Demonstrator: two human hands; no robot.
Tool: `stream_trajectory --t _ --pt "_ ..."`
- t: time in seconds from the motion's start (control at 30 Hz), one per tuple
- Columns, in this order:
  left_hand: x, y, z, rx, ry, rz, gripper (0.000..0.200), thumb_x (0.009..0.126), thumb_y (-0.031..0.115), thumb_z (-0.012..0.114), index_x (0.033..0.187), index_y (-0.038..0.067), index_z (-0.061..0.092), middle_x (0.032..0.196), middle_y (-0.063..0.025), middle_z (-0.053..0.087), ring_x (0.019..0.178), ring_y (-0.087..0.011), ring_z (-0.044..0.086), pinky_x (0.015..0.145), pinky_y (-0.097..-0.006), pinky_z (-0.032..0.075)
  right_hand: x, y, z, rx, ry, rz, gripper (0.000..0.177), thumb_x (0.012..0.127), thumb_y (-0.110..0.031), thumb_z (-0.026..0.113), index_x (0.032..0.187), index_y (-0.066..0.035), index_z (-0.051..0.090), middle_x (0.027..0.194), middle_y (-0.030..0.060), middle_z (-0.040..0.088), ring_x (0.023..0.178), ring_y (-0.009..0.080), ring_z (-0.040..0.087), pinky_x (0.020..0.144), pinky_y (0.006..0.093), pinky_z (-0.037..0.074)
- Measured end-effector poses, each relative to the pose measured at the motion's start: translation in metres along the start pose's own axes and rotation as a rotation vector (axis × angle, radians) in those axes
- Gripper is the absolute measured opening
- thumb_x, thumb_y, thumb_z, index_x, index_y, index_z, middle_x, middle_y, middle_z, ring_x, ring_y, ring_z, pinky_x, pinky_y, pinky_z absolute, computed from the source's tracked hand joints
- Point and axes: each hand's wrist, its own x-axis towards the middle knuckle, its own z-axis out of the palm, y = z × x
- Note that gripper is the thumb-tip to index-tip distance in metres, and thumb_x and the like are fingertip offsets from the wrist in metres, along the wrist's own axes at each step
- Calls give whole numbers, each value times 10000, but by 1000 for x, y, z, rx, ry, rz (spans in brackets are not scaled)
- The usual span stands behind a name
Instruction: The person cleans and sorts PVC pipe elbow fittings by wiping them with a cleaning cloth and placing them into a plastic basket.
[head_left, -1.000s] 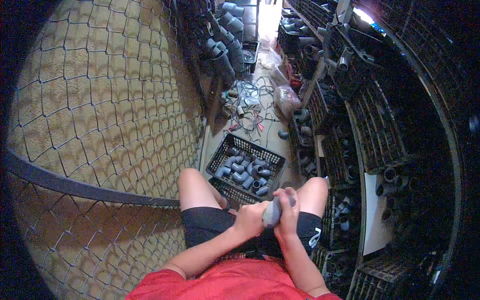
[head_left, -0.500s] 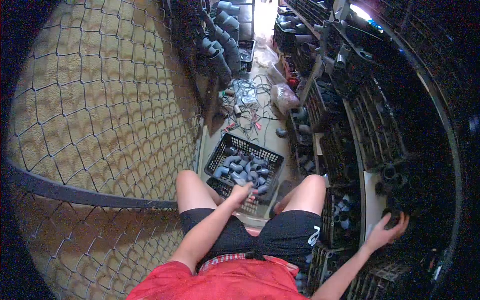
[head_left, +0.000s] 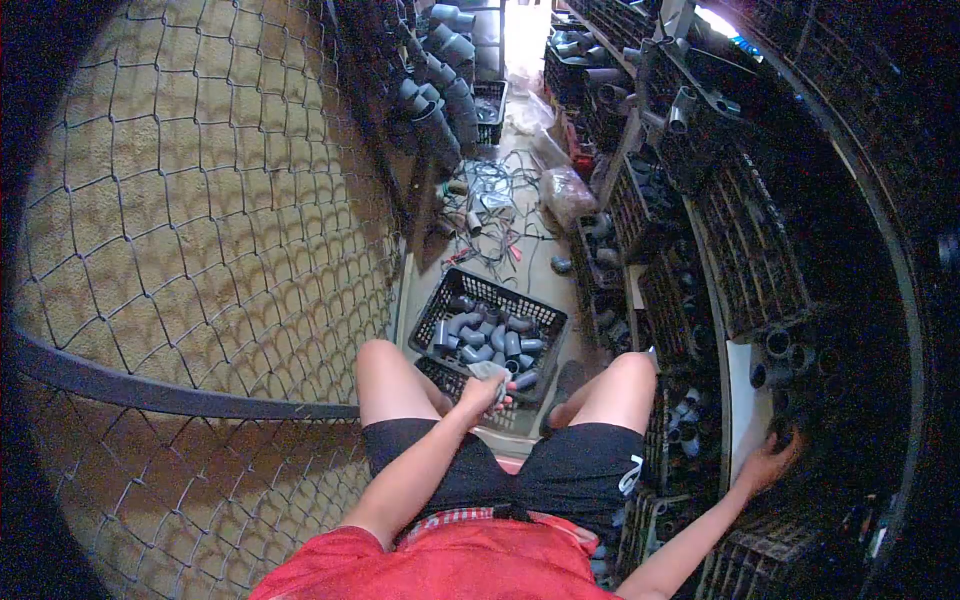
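Observation:
My left hand (head_left: 482, 391) is closed on a pale grey cloth (head_left: 490, 371) over the near edge of a black crate (head_left: 431, 300). Grey pipe elbows (head_left: 478, 352) lie piled in that crate, on the floor between my legs. Out to the right, my right hand (head_left: 770, 460) reaches to the dark shelf, just below several pipe fittings (head_left: 780, 345). Its fingers are curved in deep shadow, and whether they hold something cannot be made out.
A wire mesh fence (head_left: 220, 210) runs along the left. Shelves with crates (head_left: 745, 240) of fittings line the right. Farther up the aisle lie tangled cords (head_left: 505, 180) and a plastic bag (head_left: 567, 195). Large grey pipes (head_left: 437, 125) are stacked at the upper left.
The cloth in my left hand now shows more above the crate, and some elbows lie differently. My right hand has shifted slightly left and turned darker in the shadow.

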Motion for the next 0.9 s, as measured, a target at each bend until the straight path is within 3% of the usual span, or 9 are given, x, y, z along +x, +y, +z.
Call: stream_trajectory --t 0.23,0.27,0.37,0.43,0.53,0.63,0.7,0.77,0.9 --pt "-9 -2 -3 -87 59 82 324 991 331 499 1148 64 596 952 -58 715 633 -125 659 439 -268 475 -21 68 8 229 279 191 344 985 -143 446 1296 -43 555 1327 159 562 1182 359 569 975 434 469" --pt "-14 2 -1 -88 61 83 324 991 331 499 1148 64 596 952 -58 715 633 -125 659 439 -268 475 -23 4 -9 846 385 462 364 979 -176 428 1302 -67 557 1307 122 576 1171 309 578 930 438 511" --pt "-44 17 15 28 33 286 370 1001 353 489 1180 46 591 1000 -77 698 782 -131 659 575 -262 506 -17 -77 -44 1312 325 885 373 961 -240 436 1275 -92 573 1272 89 590 1134 269 593 895 419 538" --pt "-66 25 31 228 -83 671 398 1007 314 498 1289 37 537 1168 -97 649 1005 -185 620 863 -314 491 -29 -134 -61 1589 71 999 372 948 -292 439 1237 -105 582 1233 82 605 1095 251 605 868 388 547" --pt "-155 81 75 -6 -219 687 421 1002 327 499 1282 17 555 1193 -127 615 1065 -244 584 963 -327 435 -66 -198 -55 1723 -599 860 348 945 -323 438 1177 -106 582 1159 79 623 1063 244 614 848 383 553" --pt "-176 90 87 537 155 1170 488 966 404 545 1261 16 568 1202 -161 582 1100 -289 566 977 -364 437 -113 -255 -53 1776 -973 991 312 963 -311 450 1157 -102 576 1117 95 621 1050 251 612 856 387 551" --pt "-171 96 98 381 107 1385 582 860 416 685 1254 9 554 1213 -185 531 1156 -342 484 974 -407 393 -130 -281 -55 1833 -1060 1069 369 968 -374 424 1119 -70 567 1133 121 610 1049 279 601 923 428 506" --pt "-174 96 95 429 29 1397 601 862 443 669 1272 20 547 1281 -199 494 1213 -354 445 1011 -437 352 -134 -290 -47 1881 -1080 960 358 967 -371 427 1118 -81 574 1122 117 620 1071 275 591 946 425 484" --pt "-193 86 86 688 -122 1279 622 864 517 624 1298 76 554 1511 -228 313 1399 -413 263 1123 -523 191 -127 -299 -46 1972 -901 1309 317 971 -329 426 1112 -94 588 1124 99 633 1065 266 598 959 425 480"
